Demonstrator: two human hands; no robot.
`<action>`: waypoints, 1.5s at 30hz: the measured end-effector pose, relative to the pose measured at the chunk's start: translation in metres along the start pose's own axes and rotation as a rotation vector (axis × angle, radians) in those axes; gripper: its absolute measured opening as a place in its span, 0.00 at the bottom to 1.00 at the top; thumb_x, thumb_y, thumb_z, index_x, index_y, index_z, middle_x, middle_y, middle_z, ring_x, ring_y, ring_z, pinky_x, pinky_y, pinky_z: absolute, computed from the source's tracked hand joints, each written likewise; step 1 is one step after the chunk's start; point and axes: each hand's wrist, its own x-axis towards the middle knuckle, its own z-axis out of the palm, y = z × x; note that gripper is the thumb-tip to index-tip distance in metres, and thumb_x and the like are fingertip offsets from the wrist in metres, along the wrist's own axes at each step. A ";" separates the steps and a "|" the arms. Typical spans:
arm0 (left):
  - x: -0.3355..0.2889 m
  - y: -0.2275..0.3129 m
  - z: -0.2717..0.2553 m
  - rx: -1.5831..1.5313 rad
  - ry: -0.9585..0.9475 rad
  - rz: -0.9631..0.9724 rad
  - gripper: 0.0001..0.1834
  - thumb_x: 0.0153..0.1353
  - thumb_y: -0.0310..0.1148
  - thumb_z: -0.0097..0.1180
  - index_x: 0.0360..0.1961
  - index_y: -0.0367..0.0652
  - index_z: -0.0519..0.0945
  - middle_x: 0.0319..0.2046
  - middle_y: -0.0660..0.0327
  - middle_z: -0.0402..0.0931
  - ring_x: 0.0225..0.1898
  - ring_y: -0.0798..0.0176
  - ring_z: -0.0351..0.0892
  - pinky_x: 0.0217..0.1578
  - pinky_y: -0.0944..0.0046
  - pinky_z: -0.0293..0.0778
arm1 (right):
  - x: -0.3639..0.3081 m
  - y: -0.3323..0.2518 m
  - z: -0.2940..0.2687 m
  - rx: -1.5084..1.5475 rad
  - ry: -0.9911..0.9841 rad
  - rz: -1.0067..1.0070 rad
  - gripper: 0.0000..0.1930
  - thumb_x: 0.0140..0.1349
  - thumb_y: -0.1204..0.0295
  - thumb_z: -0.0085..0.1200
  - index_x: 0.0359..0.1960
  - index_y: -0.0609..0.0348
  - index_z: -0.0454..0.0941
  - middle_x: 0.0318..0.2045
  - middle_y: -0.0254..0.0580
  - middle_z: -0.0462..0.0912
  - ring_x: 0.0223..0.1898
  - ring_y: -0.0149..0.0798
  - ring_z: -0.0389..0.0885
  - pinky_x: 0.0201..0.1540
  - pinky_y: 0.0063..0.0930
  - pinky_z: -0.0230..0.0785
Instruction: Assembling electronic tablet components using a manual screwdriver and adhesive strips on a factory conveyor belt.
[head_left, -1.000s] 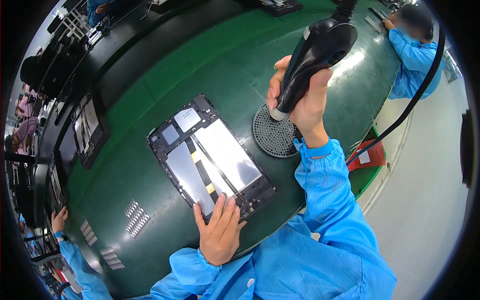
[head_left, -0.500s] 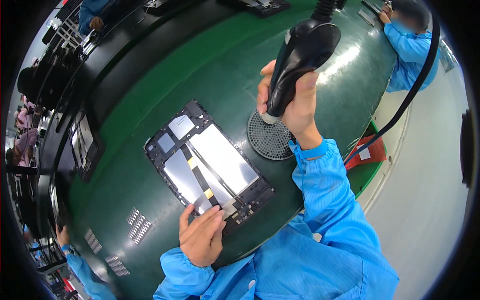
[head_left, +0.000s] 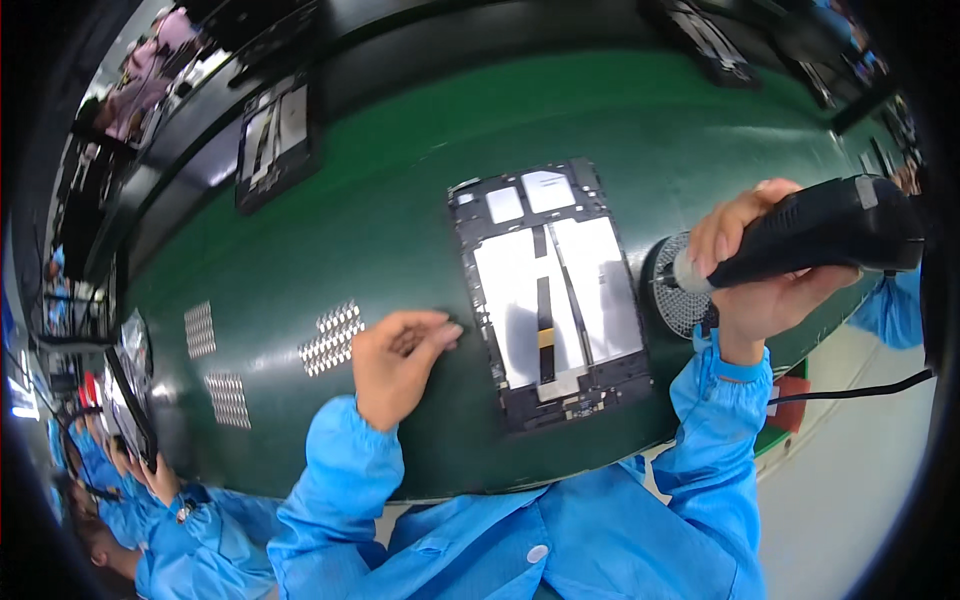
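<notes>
My right hand (head_left: 765, 290) grips a black electric screwdriver (head_left: 815, 235), wrapped around its front part. The pale nose of the screwdriver points left, over a round grey perforated plate (head_left: 683, 310) full of small holes; whether the tip touches it I cannot tell. Left of that plate lies an opened tablet (head_left: 625, 375), showing its silvery inside, a dark ribbon cable (head_left: 544, 300) and a black frame. My left hand (head_left: 395, 365) hovers between the tablet and some small metal pieces (head_left: 333, 338), its fingers curled and thumb close to the forefinger. Anything between those fingertips is too small to make out.
More rows of small metal pieces (head_left: 200, 330) lie on the green table (head_left: 400, 220) at the left. Another opened tablet (head_left: 275, 145) rests on the dark rack at the back. A co-worker's blue sleeve (head_left: 215, 540) shows at lower left. A black cable (head_left: 850, 393) hangs at the right.
My left hand has lifted off the tablet's lower end and moved left. The screwdriver has tipped from upright toward level, its nose now over the perforated plate. The whole view has turned.
</notes>
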 end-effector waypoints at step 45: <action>0.068 0.011 0.003 0.093 -0.196 -0.125 0.06 0.50 0.26 0.65 0.26 0.33 0.81 0.19 0.58 0.79 0.17 0.71 0.76 0.17 0.71 0.71 | 0.018 0.088 0.129 -0.137 -0.270 0.392 0.51 0.48 0.23 0.19 0.43 0.65 0.67 0.17 0.48 0.73 0.15 0.41 0.74 0.19 0.30 0.72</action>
